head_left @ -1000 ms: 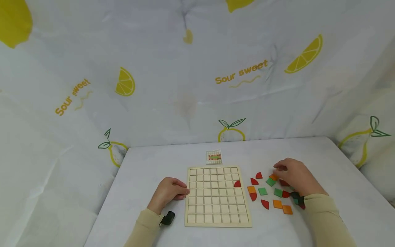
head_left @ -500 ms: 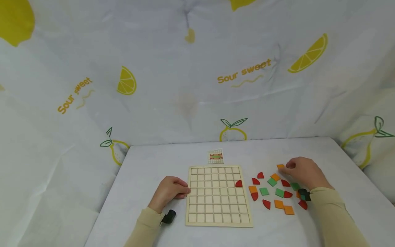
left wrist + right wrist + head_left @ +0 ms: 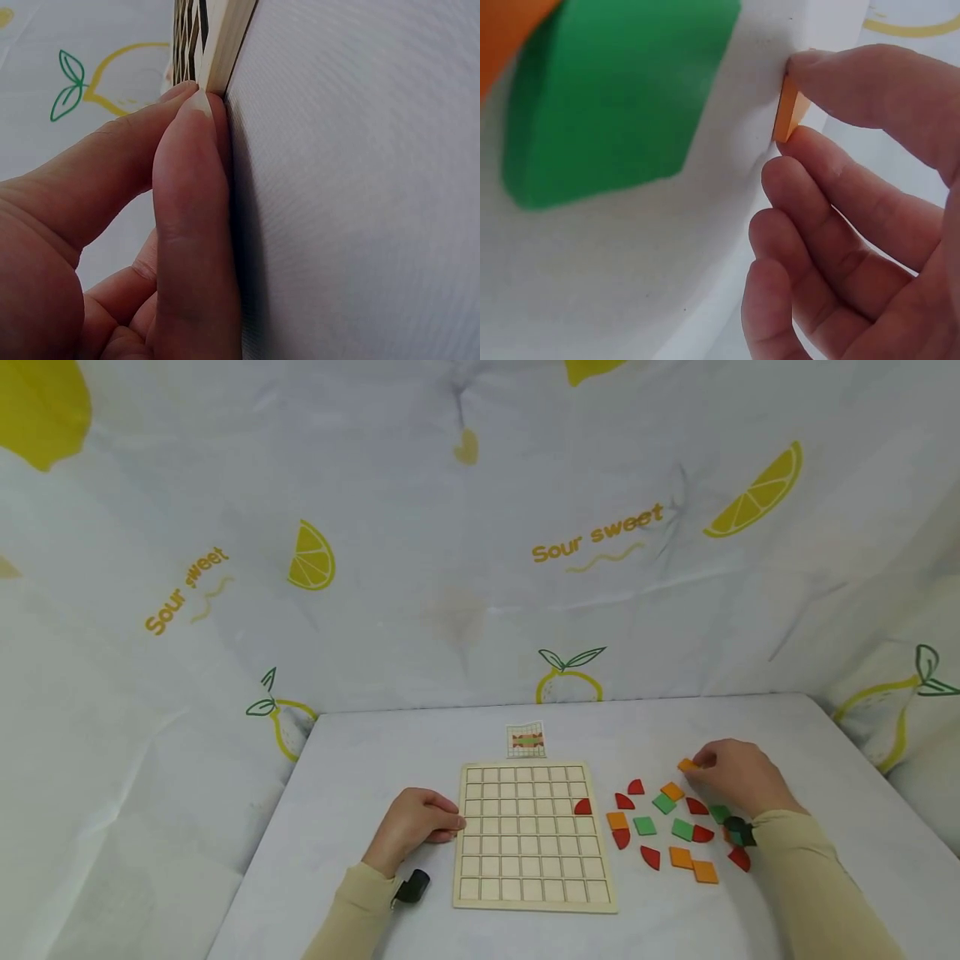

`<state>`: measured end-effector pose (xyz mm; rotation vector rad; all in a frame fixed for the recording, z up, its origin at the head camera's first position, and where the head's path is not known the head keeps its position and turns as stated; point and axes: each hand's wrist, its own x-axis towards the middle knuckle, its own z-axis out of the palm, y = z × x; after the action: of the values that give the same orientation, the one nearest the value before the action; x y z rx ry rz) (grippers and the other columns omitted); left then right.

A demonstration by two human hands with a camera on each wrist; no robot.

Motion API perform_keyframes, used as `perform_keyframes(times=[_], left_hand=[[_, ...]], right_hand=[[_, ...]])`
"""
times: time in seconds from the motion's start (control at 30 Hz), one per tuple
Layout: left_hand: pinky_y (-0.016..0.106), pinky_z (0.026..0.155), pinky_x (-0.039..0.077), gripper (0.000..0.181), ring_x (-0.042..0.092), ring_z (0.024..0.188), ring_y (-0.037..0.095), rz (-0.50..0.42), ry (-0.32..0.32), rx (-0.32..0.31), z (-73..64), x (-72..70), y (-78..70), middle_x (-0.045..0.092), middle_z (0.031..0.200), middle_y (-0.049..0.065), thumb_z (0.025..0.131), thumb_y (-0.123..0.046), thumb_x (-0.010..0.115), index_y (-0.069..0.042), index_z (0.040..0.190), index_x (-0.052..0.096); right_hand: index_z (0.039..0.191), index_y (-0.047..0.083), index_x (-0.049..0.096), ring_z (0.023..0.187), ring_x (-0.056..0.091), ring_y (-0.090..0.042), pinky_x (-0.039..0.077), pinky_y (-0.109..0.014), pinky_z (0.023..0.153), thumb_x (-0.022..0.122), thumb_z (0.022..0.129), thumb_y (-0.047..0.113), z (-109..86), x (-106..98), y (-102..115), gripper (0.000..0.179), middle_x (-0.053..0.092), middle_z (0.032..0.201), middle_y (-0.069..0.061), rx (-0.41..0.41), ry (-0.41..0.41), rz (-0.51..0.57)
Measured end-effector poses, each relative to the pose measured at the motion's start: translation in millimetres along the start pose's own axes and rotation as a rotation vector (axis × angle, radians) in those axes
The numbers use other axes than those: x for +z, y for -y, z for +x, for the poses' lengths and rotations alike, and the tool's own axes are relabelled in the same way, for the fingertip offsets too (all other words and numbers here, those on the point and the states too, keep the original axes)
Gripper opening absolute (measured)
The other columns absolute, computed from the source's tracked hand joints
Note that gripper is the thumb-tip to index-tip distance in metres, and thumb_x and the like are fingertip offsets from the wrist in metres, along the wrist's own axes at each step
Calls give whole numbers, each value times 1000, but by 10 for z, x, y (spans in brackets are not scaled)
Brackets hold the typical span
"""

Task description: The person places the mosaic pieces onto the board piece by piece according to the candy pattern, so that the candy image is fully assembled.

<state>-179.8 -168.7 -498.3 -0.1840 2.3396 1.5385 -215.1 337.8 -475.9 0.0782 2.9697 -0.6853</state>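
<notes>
A pale wooden board with a grid of square cells (image 3: 517, 864) lies mid-table. My left hand (image 3: 412, 827) holds its left edge; in the left wrist view the thumb (image 3: 191, 172) and index finger meet at the board's side (image 3: 225, 49). One red quarter-circle tile (image 3: 582, 807) sits in a cell near the board's right edge. Right of the board, behind the scattered tiles, my right hand (image 3: 738, 775) pinches an orange square tile (image 3: 787, 109) between thumb and index fingertip. Its other fingers are loosely curled. A green tile (image 3: 622, 97) looms near the right wrist camera.
Several loose tiles lie between the board and my right arm: orange squares (image 3: 705, 872), green squares (image 3: 645, 826) and red quarter-circles (image 3: 650, 857). A small pattern card (image 3: 527, 741) lies behind the board. A lemon-print cloth (image 3: 450, 668) hangs behind the table.
My right hand has moved right from over the tiles to the orange square tile at the back, now between its fingertips. The left hand stays at the board's edge. The view shifted slightly.
</notes>
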Motion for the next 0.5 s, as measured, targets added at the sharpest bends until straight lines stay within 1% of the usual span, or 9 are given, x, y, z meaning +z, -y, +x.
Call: perform_keyframes(times=[0.13, 0.23, 0.43, 0.5], left_hand=[[25, 70, 65, 26, 74, 71, 9, -7, 8, 8, 7, 5, 3, 80, 89, 6, 84, -17, 92, -4, 102, 78], [26, 70, 65, 25, 76, 73, 10, -13, 20, 15, 12, 1, 14, 81, 91, 7, 86, -16, 91, -3, 103, 78], [26, 71, 65, 25, 76, 73, 10, -8, 27, -2, 11, -15, 12, 81, 91, 6, 86, -18, 91, -4, 103, 79], [26, 71, 65, 26, 75, 73, 10, -4, 28, -4, 12, -14, 4, 81, 91, 6, 86, -18, 92, -5, 103, 79]], right_hand=[[111, -6, 76, 91, 64, -35, 62, -54, 82, 81, 94, 25, -26, 13, -6, 36, 75, 103, -22, -13, 9, 18], [112, -4, 77, 92, 63, -33, 62, -52, 82, 83, 94, 28, -61, 38, 61, 37, 75, 104, -20, -29, 21, 28], [116, 3, 79, 96, 61, -30, 62, -47, 82, 82, 96, 35, -197, 90, 389, 38, 73, 109, -16, -31, 67, 44], [115, 5, 80, 95, 61, -29, 61, -47, 83, 84, 95, 34, -253, 134, 503, 35, 73, 108, -14, -55, 66, 33]])
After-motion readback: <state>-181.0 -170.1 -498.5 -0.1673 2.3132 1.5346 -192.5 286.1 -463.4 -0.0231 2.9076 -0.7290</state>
